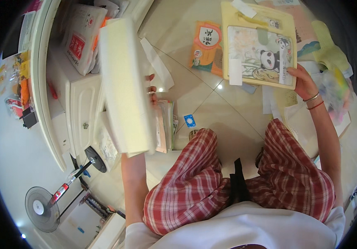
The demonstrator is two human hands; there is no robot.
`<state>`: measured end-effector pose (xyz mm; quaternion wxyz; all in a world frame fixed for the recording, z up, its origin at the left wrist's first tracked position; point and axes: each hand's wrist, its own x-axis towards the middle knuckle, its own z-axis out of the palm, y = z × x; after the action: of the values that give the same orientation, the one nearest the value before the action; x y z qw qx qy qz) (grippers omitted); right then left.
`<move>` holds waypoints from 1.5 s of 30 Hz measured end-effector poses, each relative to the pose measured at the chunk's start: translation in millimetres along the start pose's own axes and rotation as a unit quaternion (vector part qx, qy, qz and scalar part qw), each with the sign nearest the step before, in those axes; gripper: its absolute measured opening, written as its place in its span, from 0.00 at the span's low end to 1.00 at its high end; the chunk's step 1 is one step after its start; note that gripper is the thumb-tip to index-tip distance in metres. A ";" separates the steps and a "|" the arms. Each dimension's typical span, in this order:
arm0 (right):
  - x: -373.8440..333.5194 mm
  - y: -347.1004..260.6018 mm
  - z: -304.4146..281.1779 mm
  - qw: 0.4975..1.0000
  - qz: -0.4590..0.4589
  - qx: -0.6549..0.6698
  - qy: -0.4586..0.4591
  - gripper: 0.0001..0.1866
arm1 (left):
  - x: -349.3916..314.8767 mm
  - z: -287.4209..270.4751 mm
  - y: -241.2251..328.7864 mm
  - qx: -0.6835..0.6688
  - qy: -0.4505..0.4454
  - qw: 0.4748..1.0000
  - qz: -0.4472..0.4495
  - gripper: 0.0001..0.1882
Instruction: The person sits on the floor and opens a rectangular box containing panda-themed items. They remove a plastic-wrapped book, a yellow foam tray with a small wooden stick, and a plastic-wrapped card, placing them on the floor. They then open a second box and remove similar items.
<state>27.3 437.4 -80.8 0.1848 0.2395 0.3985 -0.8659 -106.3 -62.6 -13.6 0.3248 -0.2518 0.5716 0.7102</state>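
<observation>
My left hand (pixel 152 92) is closed on a long, pale yellow and white piece (pixel 125 87) that looks like a box lid. It is raised, slightly blurred, and hides most of the hand; only the fingers show at its right edge. On the right, my right hand (pixel 304 83) grips the lower right corner of a shallow cream-yellow box (pixel 289 39). Inside the box lies a notebook (pixel 249 56) printed with pandas and bamboo, with a clasp tab at its top. White paper slips hang over the box edge.
An orange and green book (pixel 206 47) and a small blue card (pixel 189 120) lie on the tiled floor. Upright papers (pixel 167 124) stand beside my left knee. A white cabinet (pixel 83 112) and a fan (pixel 42 208) are at left. Clear plastic bags (pixel 332 95) lie at right.
</observation>
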 end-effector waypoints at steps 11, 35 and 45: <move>15.5 22.4 24.1 0.997 0.042 -0.057 0.035 0.25 | 22.1 16.3 -32.1 -0.203 -0.285 0.934 -0.076 0.44; 1.5 -34.5 58.8 0.947 -0.155 -0.236 0.154 0.21 | 84.6 9.6 -64.4 0.014 0.259 0.952 0.160 0.36; -9.4 25.3 142.1 0.690 -0.404 -0.592 0.099 0.25 | 20.1 92.9 -49.6 -0.092 -0.135 0.986 0.034 0.40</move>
<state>10.0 312.5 -10.1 -0.1200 -0.0195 0.9030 -0.4122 -81.2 38.2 -40.0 0.3503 -0.1629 0.4624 0.7981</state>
